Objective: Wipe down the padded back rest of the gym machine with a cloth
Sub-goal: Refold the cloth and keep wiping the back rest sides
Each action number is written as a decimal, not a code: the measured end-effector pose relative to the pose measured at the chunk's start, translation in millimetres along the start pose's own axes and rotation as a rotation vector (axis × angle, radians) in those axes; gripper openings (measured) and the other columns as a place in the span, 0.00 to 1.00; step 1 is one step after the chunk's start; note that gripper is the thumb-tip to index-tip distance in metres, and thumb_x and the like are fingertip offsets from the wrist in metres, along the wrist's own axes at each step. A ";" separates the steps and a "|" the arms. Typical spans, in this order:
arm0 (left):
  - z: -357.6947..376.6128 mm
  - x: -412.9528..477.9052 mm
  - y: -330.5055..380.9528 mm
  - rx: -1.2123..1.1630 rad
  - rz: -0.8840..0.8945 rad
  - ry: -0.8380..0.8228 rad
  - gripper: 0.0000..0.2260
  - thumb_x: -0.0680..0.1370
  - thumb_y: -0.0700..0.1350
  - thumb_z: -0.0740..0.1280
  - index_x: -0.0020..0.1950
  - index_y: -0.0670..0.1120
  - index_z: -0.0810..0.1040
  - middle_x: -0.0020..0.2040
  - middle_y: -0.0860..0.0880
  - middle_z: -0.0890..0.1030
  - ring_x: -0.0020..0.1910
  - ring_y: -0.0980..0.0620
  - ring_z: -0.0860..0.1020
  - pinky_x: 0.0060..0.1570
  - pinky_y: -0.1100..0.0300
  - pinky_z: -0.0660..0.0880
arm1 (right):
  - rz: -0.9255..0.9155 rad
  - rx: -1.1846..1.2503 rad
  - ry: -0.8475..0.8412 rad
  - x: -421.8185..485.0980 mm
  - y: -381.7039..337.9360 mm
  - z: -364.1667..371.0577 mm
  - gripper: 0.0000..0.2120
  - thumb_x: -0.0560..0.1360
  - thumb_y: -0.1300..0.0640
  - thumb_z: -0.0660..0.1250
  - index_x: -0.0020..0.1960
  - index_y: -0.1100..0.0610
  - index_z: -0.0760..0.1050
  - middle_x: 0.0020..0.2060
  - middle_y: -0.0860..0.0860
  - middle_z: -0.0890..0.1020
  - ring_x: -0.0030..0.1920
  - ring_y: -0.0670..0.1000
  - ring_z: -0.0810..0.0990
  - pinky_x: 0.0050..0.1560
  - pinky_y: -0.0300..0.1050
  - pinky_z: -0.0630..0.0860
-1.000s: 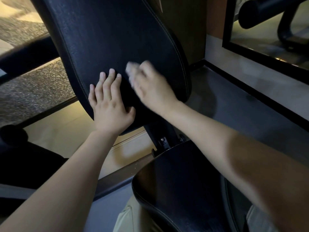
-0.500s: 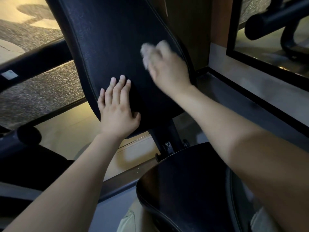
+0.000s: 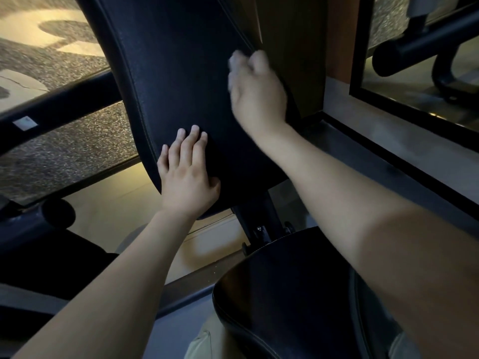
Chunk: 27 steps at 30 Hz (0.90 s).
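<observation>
The left forearm (image 3: pixel 124 275) and right forearm (image 3: pixel 350 203) were bare as far as they showed. The left hand (image 3: pixel 188 182) had short, plain nails on its fingers (image 3: pixel 181 149); the right hand (image 3: pixel 256 94) was blurred. Light khaki trousers (image 3: pixel 201 344) with a stitched seam showed below.
</observation>
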<state>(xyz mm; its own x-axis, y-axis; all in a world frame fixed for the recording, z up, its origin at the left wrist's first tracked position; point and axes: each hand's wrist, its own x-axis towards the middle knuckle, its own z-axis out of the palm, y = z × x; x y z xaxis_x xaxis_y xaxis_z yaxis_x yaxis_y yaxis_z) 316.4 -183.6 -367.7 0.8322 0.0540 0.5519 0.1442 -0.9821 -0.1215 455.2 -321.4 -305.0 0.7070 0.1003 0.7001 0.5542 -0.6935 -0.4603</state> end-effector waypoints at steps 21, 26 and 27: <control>-13.2 42.2 29.9 -0.055 0.079 -0.040 0.26 0.80 0.44 0.64 0.78 0.53 0.63 0.81 0.46 0.57 0.81 0.43 0.50 0.77 0.35 0.48 | 0.025 -0.043 0.260 -67.5 68.6 20.2 0.18 0.83 0.52 0.59 0.71 0.56 0.73 0.52 0.55 0.79 0.48 0.55 0.80 0.43 0.50 0.78; -4.9 42.2 24.0 -0.003 0.090 -0.065 0.28 0.82 0.44 0.65 0.80 0.56 0.59 0.82 0.47 0.53 0.81 0.42 0.47 0.77 0.34 0.46 | 0.117 0.108 0.192 -112.4 79.3 28.7 0.16 0.83 0.55 0.61 0.68 0.59 0.74 0.53 0.56 0.78 0.45 0.55 0.81 0.35 0.50 0.79; -4.9 42.3 23.1 -0.001 0.094 -0.063 0.28 0.81 0.45 0.65 0.80 0.56 0.60 0.82 0.47 0.53 0.81 0.42 0.47 0.77 0.34 0.46 | 0.112 0.130 0.190 -106.6 76.4 25.9 0.15 0.83 0.55 0.62 0.67 0.59 0.74 0.54 0.57 0.78 0.44 0.56 0.81 0.34 0.49 0.79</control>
<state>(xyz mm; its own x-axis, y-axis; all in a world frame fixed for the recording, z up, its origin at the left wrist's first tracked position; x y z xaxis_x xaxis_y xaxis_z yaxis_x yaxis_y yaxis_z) 352.3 -204.9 -343.1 0.8740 -0.0276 0.4851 0.0633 -0.9834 -0.1699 433.6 -366.6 -429.0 0.6787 -0.1161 0.7252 0.5376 -0.5942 -0.5983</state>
